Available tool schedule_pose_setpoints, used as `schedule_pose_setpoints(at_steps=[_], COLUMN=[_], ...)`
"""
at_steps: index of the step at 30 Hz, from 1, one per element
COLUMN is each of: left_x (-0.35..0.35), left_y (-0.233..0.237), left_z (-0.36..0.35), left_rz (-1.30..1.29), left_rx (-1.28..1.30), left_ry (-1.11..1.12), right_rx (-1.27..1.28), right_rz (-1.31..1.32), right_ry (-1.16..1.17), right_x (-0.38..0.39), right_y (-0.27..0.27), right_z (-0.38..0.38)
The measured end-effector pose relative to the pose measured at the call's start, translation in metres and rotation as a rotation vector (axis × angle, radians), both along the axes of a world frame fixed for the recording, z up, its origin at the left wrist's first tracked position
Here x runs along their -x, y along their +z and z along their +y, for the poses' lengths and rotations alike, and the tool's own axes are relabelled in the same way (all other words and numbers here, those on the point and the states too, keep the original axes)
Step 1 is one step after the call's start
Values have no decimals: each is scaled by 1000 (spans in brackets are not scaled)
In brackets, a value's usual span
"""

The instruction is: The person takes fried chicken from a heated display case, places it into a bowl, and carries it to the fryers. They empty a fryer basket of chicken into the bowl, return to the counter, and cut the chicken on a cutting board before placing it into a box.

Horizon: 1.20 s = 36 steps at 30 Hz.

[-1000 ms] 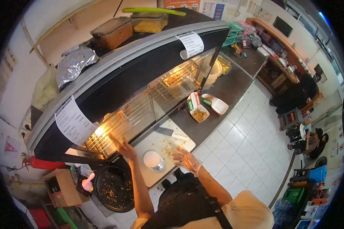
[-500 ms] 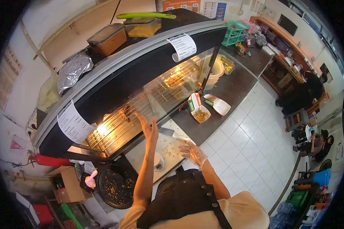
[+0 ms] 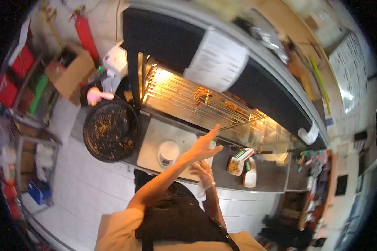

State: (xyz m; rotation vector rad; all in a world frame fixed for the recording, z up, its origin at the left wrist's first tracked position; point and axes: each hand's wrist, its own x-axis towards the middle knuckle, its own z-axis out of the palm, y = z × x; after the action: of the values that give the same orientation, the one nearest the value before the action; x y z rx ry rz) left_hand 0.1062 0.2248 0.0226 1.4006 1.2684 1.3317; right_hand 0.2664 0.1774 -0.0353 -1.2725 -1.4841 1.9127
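My bare left hand (image 3: 202, 147) is raised in front of the lit glass cabinet, fingers stretched out and thumb apart, holding nothing. Below it, my right hand (image 3: 202, 170), in a clear plastic glove, is low over the right part of the white cutting board (image 3: 148, 152); its fingers look spread, with nothing visible in them. A small white kitchen scale (image 3: 168, 151) sits on the board, left of both hands. To the right stand an open food box with fried food (image 3: 234, 167) and a second open box (image 3: 250, 178).
The heated display cabinet (image 3: 176, 94) has wire racks with fried pieces (image 3: 202, 96) inside. A round black pan with crumbs (image 3: 111, 131) lies left of the board. Behind it are a pink-handled item (image 3: 98, 96) and a cardboard box (image 3: 69, 75). A fire extinguisher (image 3: 86, 37) hangs on the wall.
My view has swung left, so the pan and scale now show more fully. My left hand stays raised and outstretched; its forearm now slants rightward across the board. The right hand stays near the board.
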Motion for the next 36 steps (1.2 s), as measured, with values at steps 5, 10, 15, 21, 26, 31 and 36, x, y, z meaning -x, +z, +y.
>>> schedule_pose_setpoints(at_steps=[5, 10, 15, 21, 26, 31, 36], left_x=[117, 152, 131, 130, 138, 142, 141], left_y=[-19, -84, -121, -136, -131, -133, -133], left_z=[-149, -300, -349, -336, -333, -340, -337], left_rz=[-339, -422, -500, -549, -558, -486, -481], left_rx=[99, 363, 577, 530, 590, 571, 599], left_ry=[246, 768, 912, 873, 884, 938, 880], right_rx=[-854, -1604, -1423, -1246, -1499, -1229, -1630], right_rz=[-407, -785, -937, -602, -497, -505, -1367], right_ry=[11, -111, -262, -204, -373, -289, 396], right_x=[89, 123, 129, 156, 154, 200, 319], right_y=[64, 69, 55, 51, 46, 3, 41], right_z=[46, 137, 249, 317, 310, 301, 218])
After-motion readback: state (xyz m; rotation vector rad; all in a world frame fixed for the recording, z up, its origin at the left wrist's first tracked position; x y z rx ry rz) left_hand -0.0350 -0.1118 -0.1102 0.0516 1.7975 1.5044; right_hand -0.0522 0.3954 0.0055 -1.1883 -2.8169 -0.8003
